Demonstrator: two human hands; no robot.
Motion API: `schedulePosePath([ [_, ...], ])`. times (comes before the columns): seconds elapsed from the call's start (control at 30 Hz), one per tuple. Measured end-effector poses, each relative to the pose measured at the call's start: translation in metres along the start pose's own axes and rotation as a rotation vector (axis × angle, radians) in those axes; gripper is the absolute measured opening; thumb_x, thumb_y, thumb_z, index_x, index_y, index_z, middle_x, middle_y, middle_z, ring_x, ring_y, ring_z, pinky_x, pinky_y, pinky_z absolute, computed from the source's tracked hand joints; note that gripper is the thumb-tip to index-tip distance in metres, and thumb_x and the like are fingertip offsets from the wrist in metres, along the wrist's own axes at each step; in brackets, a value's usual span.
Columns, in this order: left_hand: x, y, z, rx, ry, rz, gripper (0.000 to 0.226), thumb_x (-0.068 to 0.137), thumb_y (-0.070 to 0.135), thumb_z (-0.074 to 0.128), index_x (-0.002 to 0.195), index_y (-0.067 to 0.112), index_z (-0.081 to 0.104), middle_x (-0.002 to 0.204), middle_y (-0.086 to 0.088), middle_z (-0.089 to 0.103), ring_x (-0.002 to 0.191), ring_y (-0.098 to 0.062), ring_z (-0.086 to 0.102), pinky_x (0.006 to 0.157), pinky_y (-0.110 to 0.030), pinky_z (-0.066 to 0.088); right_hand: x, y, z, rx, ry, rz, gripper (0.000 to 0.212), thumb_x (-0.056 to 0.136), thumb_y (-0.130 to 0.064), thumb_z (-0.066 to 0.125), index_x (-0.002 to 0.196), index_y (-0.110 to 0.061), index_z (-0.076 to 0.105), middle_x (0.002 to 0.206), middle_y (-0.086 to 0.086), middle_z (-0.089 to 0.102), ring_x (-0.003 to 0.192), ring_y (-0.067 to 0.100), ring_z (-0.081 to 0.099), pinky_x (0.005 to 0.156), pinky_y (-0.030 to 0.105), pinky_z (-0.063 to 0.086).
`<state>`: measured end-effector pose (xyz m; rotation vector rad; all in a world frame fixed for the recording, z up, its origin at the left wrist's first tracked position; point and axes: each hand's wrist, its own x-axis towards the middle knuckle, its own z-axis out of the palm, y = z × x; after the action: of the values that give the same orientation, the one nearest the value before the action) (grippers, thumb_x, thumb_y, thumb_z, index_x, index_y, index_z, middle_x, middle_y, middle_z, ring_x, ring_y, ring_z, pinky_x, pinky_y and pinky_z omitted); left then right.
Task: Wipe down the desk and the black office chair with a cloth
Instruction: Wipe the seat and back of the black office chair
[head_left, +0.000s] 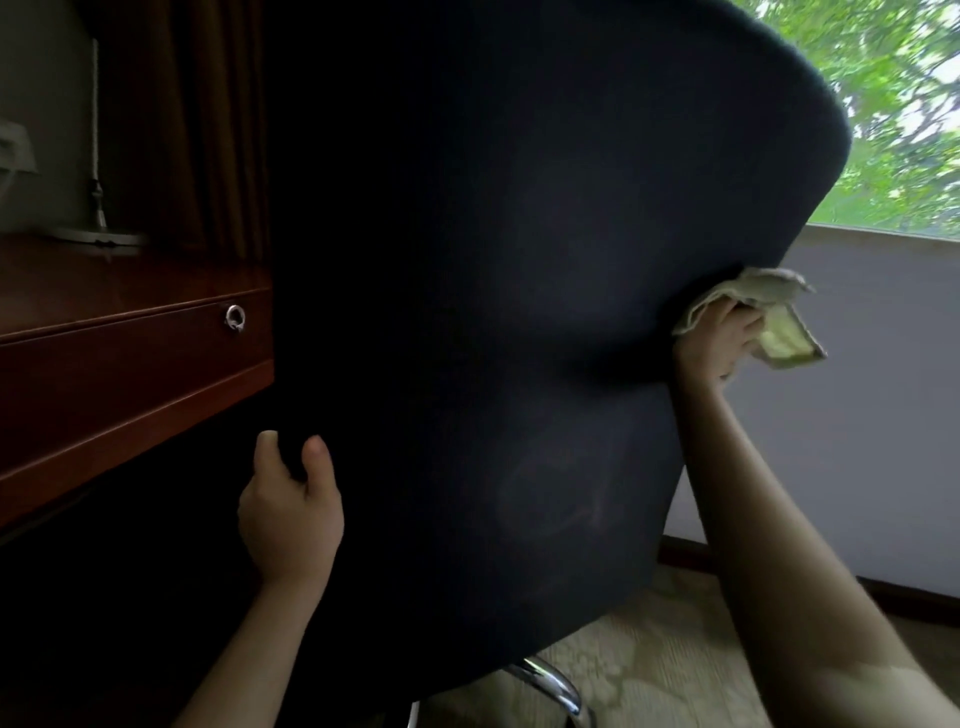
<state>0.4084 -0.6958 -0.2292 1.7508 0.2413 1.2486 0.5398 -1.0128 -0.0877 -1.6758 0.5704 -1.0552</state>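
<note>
1. Green foliage fills the one window (893, 104) at the upper right; below it runs a pale grey wall (857, 389), and a patterned carpet (649, 665) covers the floor.
2. You have one black office chair (493, 312) in front of you. Its tall back is turned toward you and takes up most of the view. One curved chrome leg (550, 680) shows under it.
3. One dark wooden desk (104, 374) stands on the left, and the chair hides its right end. On top of it sits one flat metal base (98, 239).
4. The desk has one drawer (130, 353) that you can see, with one metal ring pull (235, 317). It is closed, so what it holds is hidden.
5. Both of your hands are in view. Your left hand (291, 514) is curled onto the left edge of the chair back, low down, with two fingertips lying against the dark fabric.
6. Your right hand (719, 343) is raised at the right edge of the chair back. Its fingers are bunched round one pale, greenish cloth (756, 290).
7. The cloth touches the chair's right edge at its upper end. A loose fold hangs out to the right of your fingers, in front of the wall.
</note>
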Motion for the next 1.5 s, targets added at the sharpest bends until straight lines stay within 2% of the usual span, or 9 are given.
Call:
schedulePosePath([
  [0.27, -0.002, 0.002, -0.003, -0.052, -0.031, 0.005, 0.065, 0.079, 0.065, 0.023, 0.09, 0.006, 0.046, 0.069, -0.004, 0.05, 0.06, -0.029, 0.053, 0.054, -0.032, 0.039, -0.063, 0.077, 0.007, -0.228, -0.2, 0.015, 0.048, 0.099, -0.008, 0.033, 0.143, 0.007, 0.026, 0.151, 0.028, 0.019, 0.139, 0.037, 0.019, 0.112, 0.046, 0.014],
  [0.4, -0.003, 0.002, -0.002, -0.061, -0.03, -0.007, 0.067, 0.08, 0.064, 0.023, 0.093, 0.004, 0.049, 0.071, -0.006, 0.052, 0.061, -0.029, 0.054, 0.055, -0.031, 0.039, -0.077, 0.04, 0.012, -0.314, -0.044, -0.068, 0.044, 0.083, -0.019, 0.034, 0.104, -0.01, 0.072, 0.111, 0.013, 0.068, 0.098, 0.025, 0.067, 0.076, 0.03, 0.054],
  [0.53, -0.005, 0.004, -0.001, -0.043, -0.01, -0.01, 0.061, 0.08, 0.063, 0.021, 0.092, 0.009, 0.048, 0.071, -0.002, 0.053, 0.061, -0.024, 0.053, 0.051, -0.027, 0.036, -0.143, -0.002, 0.023, -0.076, -0.053, -0.151, 0.062, 0.098, -0.037, 0.022, 0.148, -0.001, 0.017, 0.155, 0.021, 0.014, 0.143, 0.036, 0.015, 0.115, 0.045, 0.009],
  [0.77, -0.001, -0.004, -0.007, 0.006, -0.072, 0.005, 0.048, 0.094, 0.04, 0.036, 0.108, -0.004, 0.049, 0.081, -0.016, 0.056, 0.075, -0.034, 0.058, 0.064, -0.033, 0.036, -0.227, 0.034, 0.034, -0.213, -0.159, -1.532, 0.041, 0.086, -0.035, 0.036, 0.122, -0.023, 0.051, 0.108, 0.012, 0.062, 0.093, 0.035, 0.049, 0.083, 0.05, 0.038],
  [0.97, 0.001, 0.002, -0.02, -0.053, -0.181, -0.022, 0.039, 0.1, 0.043, 0.029, 0.102, 0.009, 0.047, 0.079, 0.004, 0.055, 0.07, -0.017, 0.057, 0.059, -0.023, 0.039, -0.23, 0.106, 0.033, -0.453, -0.407, -2.238, 0.034, 0.085, -0.025, 0.043, 0.102, -0.025, 0.072, 0.104, -0.007, 0.071, 0.11, 0.018, 0.044, 0.111, 0.036, 0.016],
  [1.13, 0.001, -0.002, -0.026, -0.062, -0.218, -0.074, 0.027, 0.101, 0.031, 0.034, 0.078, 0.02, 0.042, 0.066, 0.004, 0.046, 0.058, -0.008, 0.047, 0.053, -0.018, 0.034, -0.209, 0.04, 0.023, -0.209, -0.358, -2.046, 0.03, 0.077, -0.026, 0.048, 0.089, -0.021, 0.075, 0.102, 0.003, 0.065, 0.1, 0.028, 0.042, 0.09, 0.044, 0.035],
  [1.27, -0.013, -0.017, -0.031, -0.074, -0.268, -0.194, 0.028, 0.099, 0.037, 0.035, 0.079, 0.021, 0.047, 0.07, 0.004, 0.049, 0.061, -0.011, 0.05, 0.058, -0.026, 0.036, -0.181, -0.063, 0.016, 0.051, -0.046, -1.692, 0.026, 0.092, -0.027, 0.05, 0.115, -0.018, 0.058, 0.113, 0.016, 0.055, 0.107, 0.036, 0.037, 0.095, 0.05, 0.036],
  [1.37, -0.032, -0.025, -0.034, -0.119, -0.301, -0.239, 0.029, 0.1, 0.038, 0.031, 0.085, 0.023, 0.051, 0.081, 0.006, 0.053, 0.074, -0.01, 0.054, 0.071, -0.028, 0.043, -0.184, -0.086, 0.019, 0.025, 0.124, -1.713, 0.028, 0.098, -0.034, 0.05, 0.125, -0.03, 0.058, 0.128, 0.012, 0.047, 0.119, 0.032, 0.038, 0.103, 0.049, 0.032],
  [1.5, -0.047, -0.041, -0.039, -0.338, -0.335, -0.474, 0.035, 0.102, 0.038, 0.025, 0.116, 0.023, 0.054, 0.112, 0.012, 0.057, 0.108, -0.004, 0.054, 0.093, -0.025, 0.044, -0.214, -0.015, 0.03, -0.051, -0.052, -1.838, 0.034, 0.095, -0.029, 0.049, 0.129, -0.028, 0.054, 0.127, 0.012, 0.046, 0.115, 0.036, 0.038, 0.097, 0.05, 0.032],
])
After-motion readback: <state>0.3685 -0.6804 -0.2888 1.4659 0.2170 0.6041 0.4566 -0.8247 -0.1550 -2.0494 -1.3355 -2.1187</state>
